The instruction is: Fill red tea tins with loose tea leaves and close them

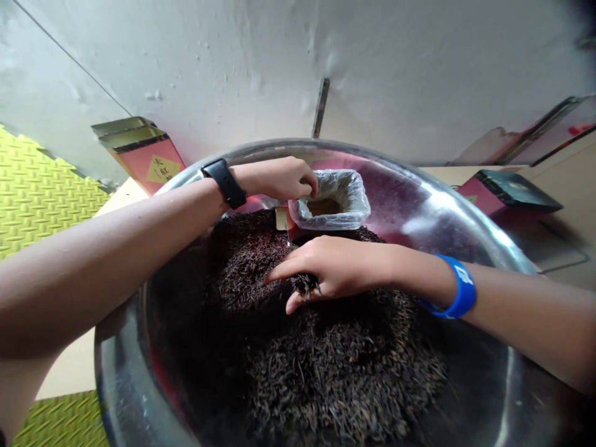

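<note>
A wide metal basin (125,385) holds a heap of dark loose tea leaves (326,372). Towards its far side, a red box (298,231) sits on the leaves with its top open and a yellowish flap out to the left. A clear plastic bag (356,198) lines the box and folds over its rim. My left hand (291,177) has its fingers curled over the left edge of the bag. Just in front of the box, my right hand (333,266) is palm down at the heap, thumb and fingers cupped round some tea leaves.
Behind the basin on the left stands an open red carton (156,164) with a yellow label. Another red and black box (507,195) lies on the right. A pale wall (233,68) rises close behind; yellow-green foam mats (41,186) cover the floor at left.
</note>
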Available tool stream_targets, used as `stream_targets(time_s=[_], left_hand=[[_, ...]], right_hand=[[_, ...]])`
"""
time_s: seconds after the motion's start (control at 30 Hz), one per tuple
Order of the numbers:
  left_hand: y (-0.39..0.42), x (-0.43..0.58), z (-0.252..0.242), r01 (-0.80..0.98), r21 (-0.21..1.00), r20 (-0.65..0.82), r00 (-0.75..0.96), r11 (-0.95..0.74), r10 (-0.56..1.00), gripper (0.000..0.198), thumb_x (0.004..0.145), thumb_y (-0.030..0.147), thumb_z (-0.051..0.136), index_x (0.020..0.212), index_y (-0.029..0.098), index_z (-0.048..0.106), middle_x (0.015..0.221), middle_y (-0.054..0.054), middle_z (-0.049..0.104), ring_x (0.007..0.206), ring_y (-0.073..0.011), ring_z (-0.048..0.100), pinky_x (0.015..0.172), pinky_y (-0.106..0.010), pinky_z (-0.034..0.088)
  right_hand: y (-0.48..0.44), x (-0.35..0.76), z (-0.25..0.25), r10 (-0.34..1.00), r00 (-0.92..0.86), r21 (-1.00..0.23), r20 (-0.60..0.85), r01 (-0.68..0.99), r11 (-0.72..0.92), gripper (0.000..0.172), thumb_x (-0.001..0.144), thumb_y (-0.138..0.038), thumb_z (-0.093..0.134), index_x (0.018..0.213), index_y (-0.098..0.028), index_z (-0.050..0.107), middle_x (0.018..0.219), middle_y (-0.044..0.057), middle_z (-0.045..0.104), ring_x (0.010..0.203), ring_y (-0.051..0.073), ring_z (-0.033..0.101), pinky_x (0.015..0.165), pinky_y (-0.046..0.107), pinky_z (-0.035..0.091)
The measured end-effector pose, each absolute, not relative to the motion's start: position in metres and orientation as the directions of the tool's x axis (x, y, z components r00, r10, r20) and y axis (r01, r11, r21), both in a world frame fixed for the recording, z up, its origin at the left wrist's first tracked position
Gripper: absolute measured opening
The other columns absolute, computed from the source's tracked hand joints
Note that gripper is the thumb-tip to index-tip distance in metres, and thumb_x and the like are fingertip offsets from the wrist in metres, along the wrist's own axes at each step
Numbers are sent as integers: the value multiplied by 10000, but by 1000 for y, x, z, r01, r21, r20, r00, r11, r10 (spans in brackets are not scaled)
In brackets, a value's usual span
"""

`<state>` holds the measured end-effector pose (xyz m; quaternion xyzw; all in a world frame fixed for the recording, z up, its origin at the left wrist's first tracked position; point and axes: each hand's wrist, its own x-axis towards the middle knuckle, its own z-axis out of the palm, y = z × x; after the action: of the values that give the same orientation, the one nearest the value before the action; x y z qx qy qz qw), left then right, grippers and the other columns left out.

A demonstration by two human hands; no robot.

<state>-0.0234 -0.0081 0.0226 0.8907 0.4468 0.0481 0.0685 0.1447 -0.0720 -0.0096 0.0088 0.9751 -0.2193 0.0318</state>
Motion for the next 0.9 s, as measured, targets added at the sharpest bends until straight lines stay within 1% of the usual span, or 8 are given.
stream_targets(time_s=[0.23, 0.37, 0.53, 0.67, 0.8, 0.9], left_hand=[[-13, -24, 25, 776, 159, 22, 615, -610, 788, 324, 799, 201, 418, 1001, 193, 671, 928, -11, 684, 733, -130, 535, 673, -231, 373], [-13, -24, 25, 794, 170, -13, 595, -584, 804, 323, 809, 210, 430, 1031, 182, 663, 915, -13, 684, 772, -133, 520, 711, -226, 366], [-9, -26, 24, 771, 177, 8, 620, -611, 784, 331, 795, 227, 425, 1011, 212, 675, 922, -10, 681, 747, -137, 535, 697, -239, 368], [-7, -27, 23, 780, 176, 4, 610, -601, 793, 327, 781, 244, 429, 993, 237, 678, 908, -3, 683, 749, -143, 548, 683, -238, 369], [-5, -28, 22, 784, 171, -2, 606, -597, 795, 342, 782, 256, 423, 1013, 245, 675, 893, -5, 684, 758, -149, 552, 685, -240, 369], [-5, -28, 21, 778, 186, -2, 612, -601, 791, 358, 778, 255, 423, 1033, 250, 674, 892, -9, 681, 770, -159, 551, 699, -249, 371]], right_hand=[[-70, 144, -9, 67, -992, -458, -106, 109, 882, 545, 838, -461, 553, 1288, -160, 498, 1133, 117, 645, 980, 201, 612, 773, 266, 421], [-70, 144, -8, 89, -988, -479, -127, 140, 867, 570, 843, -483, 532, 1304, -153, 477, 1108, 124, 653, 922, 188, 623, 747, 258, 416], [-71, 143, -5, 117, -982, -502, -148, 177, 847, 558, 847, -502, 515, 1275, -144, 496, 1061, 116, 671, 882, 184, 628, 718, 254, 415], [-72, 142, -4, 128, -979, -504, -159, 192, 842, 524, 868, -468, 502, 1278, -143, 494, 1063, 111, 673, 883, 177, 633, 723, 251, 416], [-71, 143, -5, 105, -986, -482, -131, 156, 862, 490, 876, -443, 497, 1270, -152, 519, 1069, 114, 675, 910, 185, 634, 753, 269, 421], [-70, 144, -6, 93, -990, -488, -105, 133, 863, 463, 885, -405, 495, 1272, -152, 525, 1089, 109, 670, 946, 180, 629, 790, 275, 420]])
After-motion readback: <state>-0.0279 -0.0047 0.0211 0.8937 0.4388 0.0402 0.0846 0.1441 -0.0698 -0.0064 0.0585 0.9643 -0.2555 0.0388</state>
